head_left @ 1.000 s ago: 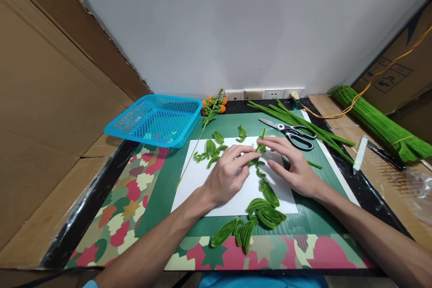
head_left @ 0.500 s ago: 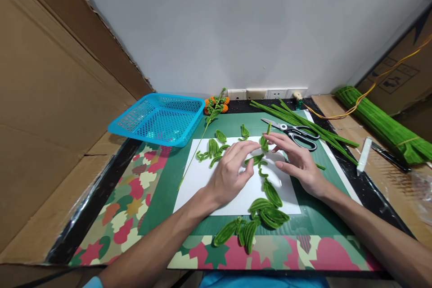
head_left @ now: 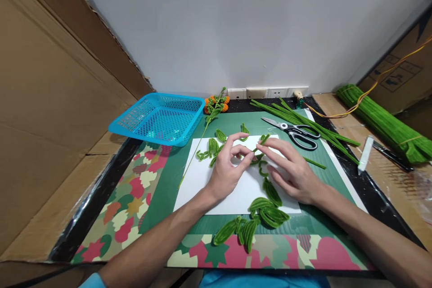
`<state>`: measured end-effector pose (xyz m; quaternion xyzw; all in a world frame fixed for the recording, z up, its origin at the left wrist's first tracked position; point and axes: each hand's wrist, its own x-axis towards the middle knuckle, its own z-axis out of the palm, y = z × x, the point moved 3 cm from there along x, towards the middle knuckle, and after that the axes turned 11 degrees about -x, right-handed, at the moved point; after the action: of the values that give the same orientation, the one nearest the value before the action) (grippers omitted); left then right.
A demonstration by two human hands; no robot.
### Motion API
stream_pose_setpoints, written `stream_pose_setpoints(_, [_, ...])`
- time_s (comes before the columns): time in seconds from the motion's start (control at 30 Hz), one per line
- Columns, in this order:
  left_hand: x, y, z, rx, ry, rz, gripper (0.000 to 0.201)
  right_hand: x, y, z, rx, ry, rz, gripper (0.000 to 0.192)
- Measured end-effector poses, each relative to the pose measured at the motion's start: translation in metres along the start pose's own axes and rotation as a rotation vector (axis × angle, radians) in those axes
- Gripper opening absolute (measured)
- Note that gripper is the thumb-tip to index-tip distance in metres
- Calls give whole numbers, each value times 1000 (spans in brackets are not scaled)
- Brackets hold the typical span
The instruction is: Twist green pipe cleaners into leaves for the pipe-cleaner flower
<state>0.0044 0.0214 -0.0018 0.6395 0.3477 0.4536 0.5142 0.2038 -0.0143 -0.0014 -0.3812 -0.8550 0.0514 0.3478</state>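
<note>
While both hands pinch one green pipe cleaner (head_left: 261,140), left grip (head_left: 232,166) and right grip (head_left: 290,168) stay clenched.

We note both hands now drawn closer together over the white sheet (head_left: 205,184): the left hand (head_left: 229,166) and right hand (head_left: 290,166) pinch the green pipe-cleaner piece (head_left: 262,140), now tilted rather than upright.

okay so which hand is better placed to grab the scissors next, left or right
Right, probably. The right hand lies just in front of the scissors, whose black handles point toward that side. The left hand sits farther over on the white sheet, and both pinch a green pipe cleaner piece.
</note>
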Motion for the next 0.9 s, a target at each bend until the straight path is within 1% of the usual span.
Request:
stream_pose_setpoints(0.07, [0, 1, 0, 21, 9, 26, 33, 0, 1, 0, -95, 14, -24, 70])
stream_pose_setpoints(0.13, [-1, 2, 1, 49, 11, 58, 28, 0, 3, 1, -142, 4, -28, 72])
stream_pose_setpoints(0.27, [-4, 5, 3, 124, 15, 130, 27, -1, 6, 8, -144, -75, -7, 76])
stream_pose_setpoints(0.33, [-5, 6, 4, 154, 21, 136, 26, -1, 8, 11, -142, -111, 4, 77])
stream_pose_setpoints(0.4, [-5, 8, 3, 164, 42, 144, 24, -1, 8, 12, -151, -119, 1, 77])
stream_pose_setpoints(0.5, [-4, 11, 3, 169, 70, 174, 22, 0, 6, 9, -186, -68, -8, 76])
stream_pose_setpoints(0.6, [-2, 9, 0, 139, 127, 171, 18, 1, 5, 2, -236, 50, 18, 73])
stream_pose_setpoints(0.67, [-1, 6, -3, 110, 172, 158, 15, 1, 5, 0, -268, 103, 38, 72])
stream_pose_setpoints(0.8, [-1, 2, -6, 103, 219, 165, 8, 0, 5, -1, -337, 115, 49, 70])
stream_pose_setpoints(0.9, [0, 2, -7, 120, 234, 185, 6, 0, 5, -1, -355, 121, 50, 71])
